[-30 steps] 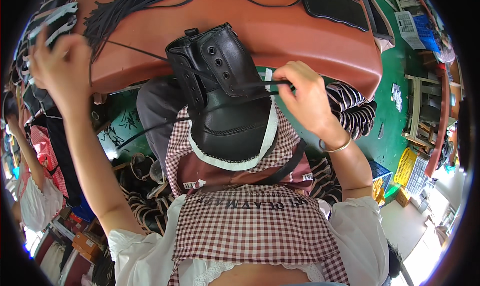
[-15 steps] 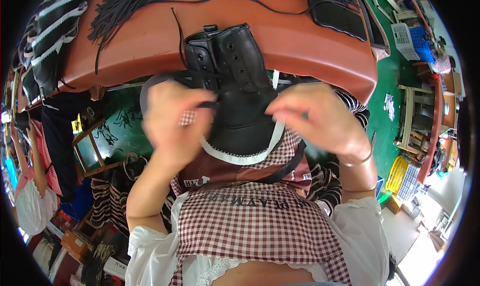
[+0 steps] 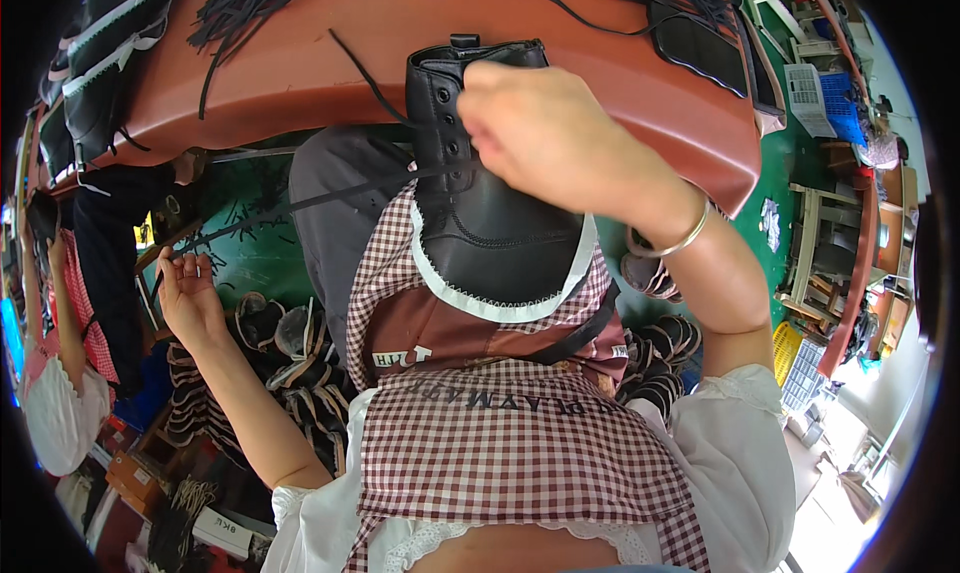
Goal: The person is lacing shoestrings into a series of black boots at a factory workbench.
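Observation:
A black leather boot upper (image 3: pixel 500 273) lies across my lap and the table edge, its toe toward me. White zigzag-stitched trim (image 3: pixel 470 306) runs round its lower rim. Thumb and fingers of my left hand (image 3: pixel 192 288) pinch a black lace (image 3: pixel 340 190), drawn out far to the left from the eyelets. The lace's other end stands up beside the shaft's left edge. My right hand (image 3: pixel 540 138) is closed over the right eyelet flap, hiding it; what its fingers hold is out of sight. Several eyelets show on the left flap.
A brown-orange padded table (image 3: pixel 300 103) curves ahead. On it lie a bundle of black laces (image 3: pixel 240 13), a dark phone-like slab (image 3: pixel 700 51) and, at left, more black uppers (image 3: pixel 100 73). Striped stacks of pieces (image 3: pixel 205 403) stand low at left. Another person's sleeve (image 3: pixel 68 413) shows far left.
My left hand has swung out left and down, pulling the lace into a long line. My right hand has moved up and left onto the eyelet flap. The upper has shifted slightly right.

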`<state>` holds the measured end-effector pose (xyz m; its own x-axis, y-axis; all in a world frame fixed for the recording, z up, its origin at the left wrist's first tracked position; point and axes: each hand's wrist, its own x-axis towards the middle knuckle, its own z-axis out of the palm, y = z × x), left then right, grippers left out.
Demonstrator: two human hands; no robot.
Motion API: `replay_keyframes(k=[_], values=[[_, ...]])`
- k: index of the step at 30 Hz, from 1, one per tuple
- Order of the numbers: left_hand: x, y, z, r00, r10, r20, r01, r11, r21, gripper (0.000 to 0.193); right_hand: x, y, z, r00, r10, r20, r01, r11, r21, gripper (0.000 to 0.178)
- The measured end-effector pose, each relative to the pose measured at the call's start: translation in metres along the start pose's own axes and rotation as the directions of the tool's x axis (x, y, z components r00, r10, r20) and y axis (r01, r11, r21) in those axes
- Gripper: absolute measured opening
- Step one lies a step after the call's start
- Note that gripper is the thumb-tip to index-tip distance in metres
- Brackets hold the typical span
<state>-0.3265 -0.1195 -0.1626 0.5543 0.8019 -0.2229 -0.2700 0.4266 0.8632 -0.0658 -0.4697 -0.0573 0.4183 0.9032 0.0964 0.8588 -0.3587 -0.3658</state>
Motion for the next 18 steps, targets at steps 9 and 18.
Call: replay_keyframes(k=[9,18], values=[[-0.039,-0.040,0.096,0.986,-0.154,-0.064,0.145,0.982,-0.121,0.014,0.038,0.089,-0.002,0.879,0.350,-0.322,-0.387,0.921,-0.054,0.012],[-0.097,-0.060,0.169,0.830,-0.175,0.530,-0.224,0.765,0.604,0.010,-0.026,-0.009,0.034,0.946,0.114,-0.304,-0.086,0.991,0.104,0.007]])
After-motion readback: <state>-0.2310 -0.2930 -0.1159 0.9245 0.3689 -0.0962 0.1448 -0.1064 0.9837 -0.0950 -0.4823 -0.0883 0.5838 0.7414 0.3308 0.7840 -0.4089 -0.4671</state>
